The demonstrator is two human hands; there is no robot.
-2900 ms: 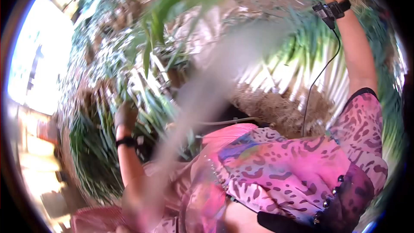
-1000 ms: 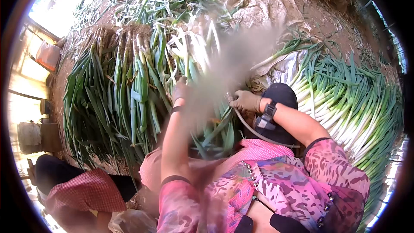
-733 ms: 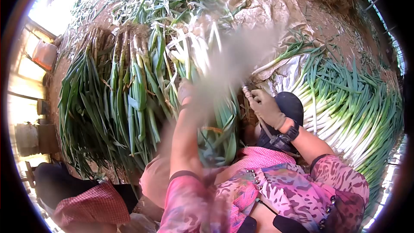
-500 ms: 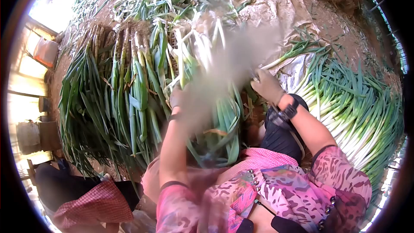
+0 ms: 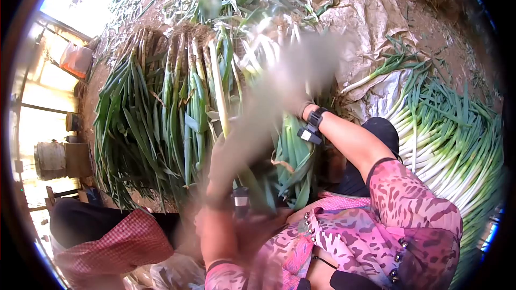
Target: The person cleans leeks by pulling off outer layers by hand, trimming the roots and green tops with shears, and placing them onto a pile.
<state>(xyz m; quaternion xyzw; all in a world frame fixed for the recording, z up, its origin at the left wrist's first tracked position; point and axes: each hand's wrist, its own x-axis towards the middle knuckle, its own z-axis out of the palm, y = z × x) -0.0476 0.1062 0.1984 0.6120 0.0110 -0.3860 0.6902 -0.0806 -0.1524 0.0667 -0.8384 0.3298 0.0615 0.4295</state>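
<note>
I have a bunch of green onions [image 5: 293,153] upright between my knees, leaves hanging toward my lap and the pale stalks pointing away from me. My right hand [image 5: 296,108], gloved, reaches into its top just past the black wrist strap [image 5: 313,123]. My left hand [image 5: 223,153] is up against a long pale stalk [image 5: 217,86] on the near side. Both hands are smeared by blur, so I cannot tell how far either is closed or what exactly it grips. To handle this well, I think I should hold low on the firm white part rather than the soft leaves, which crease and tear. I should also work one stalk at a time, so the bunch does not slump into the uncleaned row [image 5: 140,123] on my left. The clean white heap [image 5: 446,134] lies on the crumpled sheet [image 5: 365,21] to my right, and dirty stalks are best kept away from it.
</note>
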